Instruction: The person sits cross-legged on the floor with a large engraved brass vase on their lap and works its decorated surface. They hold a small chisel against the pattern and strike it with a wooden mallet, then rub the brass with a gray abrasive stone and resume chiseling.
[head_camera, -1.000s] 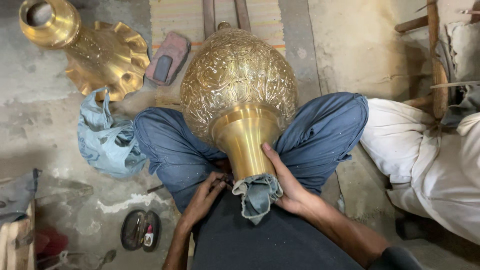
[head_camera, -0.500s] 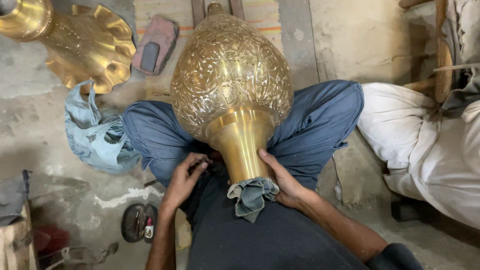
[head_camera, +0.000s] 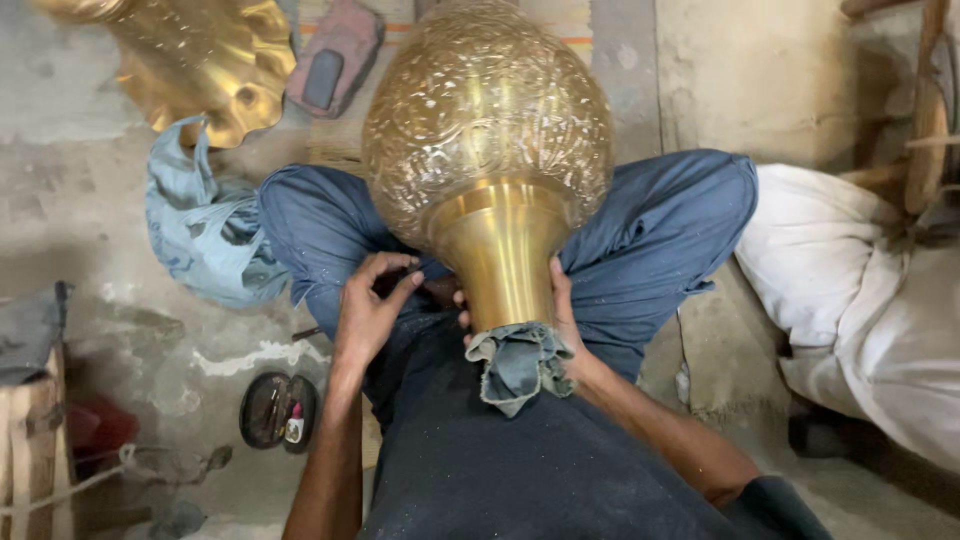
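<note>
A large engraved brass vessel (head_camera: 487, 120) lies across my crossed legs, its smooth neck (head_camera: 498, 255) pointing toward me. A grey-blue rag (head_camera: 518, 364) is stuffed in the neck's mouth. My right hand (head_camera: 563, 325) holds the neck from the right side, near the rag. My left hand (head_camera: 372, 308) rests on my left thigh beside the neck, fingers curled; whether it holds a small tool is hidden.
A second brass piece with a scalloped rim (head_camera: 215, 60) stands at the upper left. A blue cloth (head_camera: 200, 225) lies on the floor beside my knee. A small open dark case (head_camera: 278, 410) sits lower left. A person in white clothing (head_camera: 860, 300) sits at right.
The view has moved closer. My left hand has lifted from beside the rag up onto my thigh. The right hand keeps its hold on the neck.
</note>
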